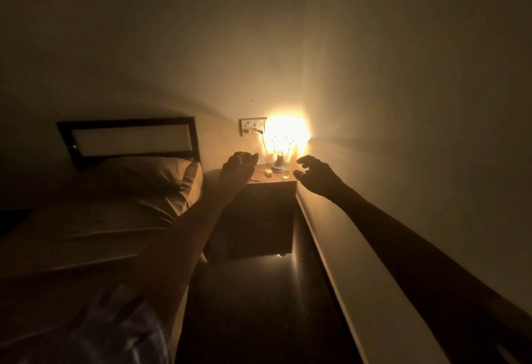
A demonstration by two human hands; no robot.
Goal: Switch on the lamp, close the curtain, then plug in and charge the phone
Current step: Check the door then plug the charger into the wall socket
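The lamp (283,139) glows brightly on a dark wooden nightstand (270,208) in the room's corner. Its cord runs up to a wall socket plate (253,130). A white charger with a coiled cable (263,175) lies on the nightstand top. My left hand (237,169) hovers over the nightstand's left side, fingers curled in with nothing visibly held. To the right of the lamp base, my right hand (315,175) is raised with its fingers spread and empty. No phone or curtain is in view.
A small clear glass (286,172) stands beside the lamp base. A bed with a pillow (161,173) and dark headboard (129,140) lies to the left. The wall and skirting (345,263) run along the right, with dark floor between.
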